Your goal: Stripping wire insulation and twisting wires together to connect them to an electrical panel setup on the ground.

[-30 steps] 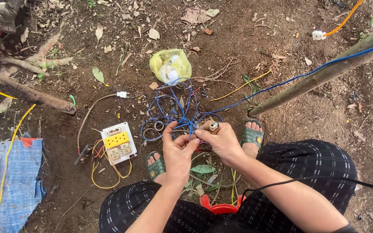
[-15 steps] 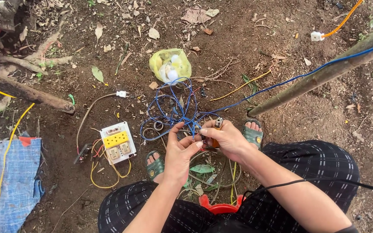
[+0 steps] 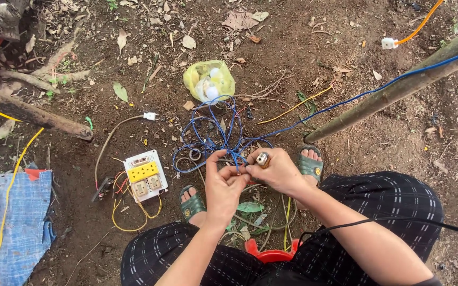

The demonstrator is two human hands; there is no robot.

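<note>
The person squats on bare dirt [image 3: 377,159] scattered with dry leaves, knees wide in dark patterned trousers [image 3: 393,206], green sandals [image 3: 310,165] on both feet. A long wooden pole [image 3: 398,87] slants across the upper right with a blue cable running along it, and a thick branch [image 3: 27,112] lies at the left above a blue tarp [image 3: 25,222].

Between the feet, both hands meet over a tangle of blue wire [image 3: 213,135] spread in loops on the ground. The left hand [image 3: 222,185] is mostly closed, thumb and fingertips pinching a strand of that wire. The right hand [image 3: 278,170] is curled too, fingertips touching the same strand right beside the left ones; a small round metal piece [image 3: 262,159] sits on top of its fingers, though I can't tell what it is.

To the left of the hands lies a white socket board [image 3: 144,175] with a yellow outlet on it, yellow and red wires [image 3: 128,212] trailing from it. Beyond the tangle sits a crumpled yellow plastic bag [image 3: 209,80] with something pale and round inside. A small white plug [image 3: 150,115] lies between bag and board.
</note>
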